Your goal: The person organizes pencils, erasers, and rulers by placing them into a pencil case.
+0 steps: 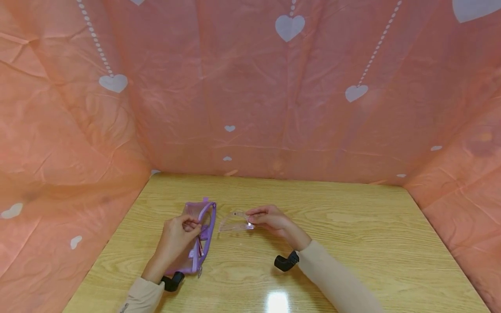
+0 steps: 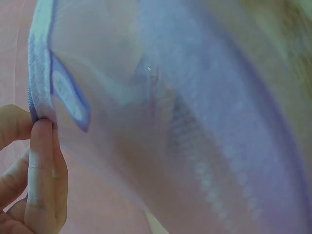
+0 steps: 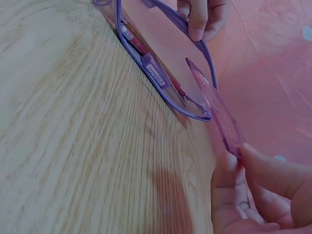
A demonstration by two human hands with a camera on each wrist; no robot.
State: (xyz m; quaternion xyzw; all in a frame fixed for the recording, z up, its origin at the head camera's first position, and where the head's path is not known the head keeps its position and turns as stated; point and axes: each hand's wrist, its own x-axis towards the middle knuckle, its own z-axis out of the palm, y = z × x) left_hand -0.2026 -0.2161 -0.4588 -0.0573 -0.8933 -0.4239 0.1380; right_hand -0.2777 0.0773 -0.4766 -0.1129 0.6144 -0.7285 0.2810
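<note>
A purple see-through pencil case [image 1: 209, 234] with its zip undone stands on the left of the table. My left hand [image 1: 176, 237] pinches the zip edge on its left side, thumb against fingers; the left wrist view shows this grip [image 2: 44, 161] up close. Inside the case, the right wrist view shows a red pen [image 3: 134, 43] and a small purple block with a white label [image 3: 155, 73]. Between finger and thumb, my right hand [image 1: 274, 221] holds a clear pinkish protractor [image 3: 222, 114] by one end. Its free end points toward the case's opening.
The wood-grain table [image 1: 352, 243] extends to the right of my hands. Pink cloth with white hearts [image 1: 250, 108] hangs behind it and along both sides. Each wrist wears a black camera [image 1: 287, 261].
</note>
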